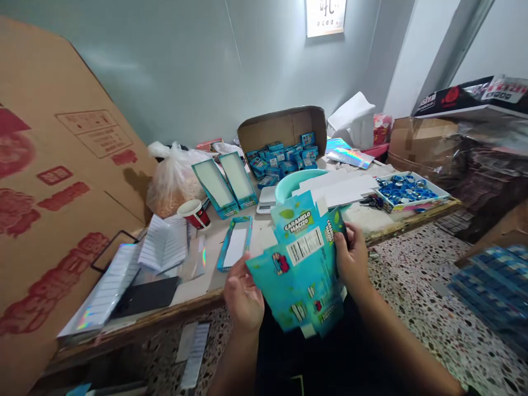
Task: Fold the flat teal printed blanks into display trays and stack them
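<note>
I hold a flat, unfolded blue-green carton (301,264) printed "CARAMELO MACIZO" with a barcode, in front of me over the table edge. My left hand (243,300) grips its lower left edge with curled fingers. My right hand (351,258) pinches its upper right side. One folded carton tray (235,242) lies flat on the table just beyond my left hand. Two more trays (226,184) stand tilted behind it.
A wooden table (198,305) carries a teal bowl (289,184), a red cup (196,213), a plastic bag (173,176), an open cardboard box of small blue packs (284,143), a tray of blue caps (406,190) and holographic sheets (103,291). A large cardboard sheet (53,181) leans left.
</note>
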{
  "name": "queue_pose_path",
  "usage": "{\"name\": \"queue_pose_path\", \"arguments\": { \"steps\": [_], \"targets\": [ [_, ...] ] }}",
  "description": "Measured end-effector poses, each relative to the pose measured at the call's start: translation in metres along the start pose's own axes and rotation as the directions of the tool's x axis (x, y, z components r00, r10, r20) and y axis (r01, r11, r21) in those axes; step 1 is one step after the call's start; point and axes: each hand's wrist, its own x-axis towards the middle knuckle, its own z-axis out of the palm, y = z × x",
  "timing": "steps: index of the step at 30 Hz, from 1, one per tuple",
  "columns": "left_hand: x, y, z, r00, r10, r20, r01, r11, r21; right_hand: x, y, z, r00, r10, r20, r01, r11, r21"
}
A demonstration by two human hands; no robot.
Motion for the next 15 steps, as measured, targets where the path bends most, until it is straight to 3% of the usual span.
{"name": "queue_pose_path", "arguments": {
  "steps": [2,4,6,9,12,15],
  "targets": [
    [-0.008,0.006,-0.01,0.996,0.012,-0.083,-0.02,0.995,-0.098,0.003,0.004,0.0,0.998,-0.013,-0.068,0.014,1.0,0.018],
    [-0.015,0.012,-0.017,1.0,0.01,0.008,-0.01,1.0,0.03,0.0,0.006,0.004,0.996,-0.044,-0.075,0.046,0.998,0.032],
    [-0.019,0.017,-0.019,0.992,0.013,0.126,-0.043,0.971,0.237,-0.01,0.005,0.012,0.996,-0.093,-0.007,0.093,0.993,0.071],
    [-0.02,0.021,-0.016,0.98,0.081,0.184,-0.148,0.91,0.386,-0.027,-0.002,0.021,0.968,-0.182,0.174,0.16,0.978,0.135],
    [-0.021,0.019,-0.01,0.958,0.064,0.278,-0.167,0.916,0.364,-0.039,-0.014,0.02,0.917,-0.249,0.311,0.206,0.965,0.165],
    [-0.025,0.008,-0.006,0.923,-0.041,0.383,-0.036,0.981,0.191,-0.045,-0.019,0.011,0.853,-0.305,0.423,0.237,0.949,0.207]
  ]
}}
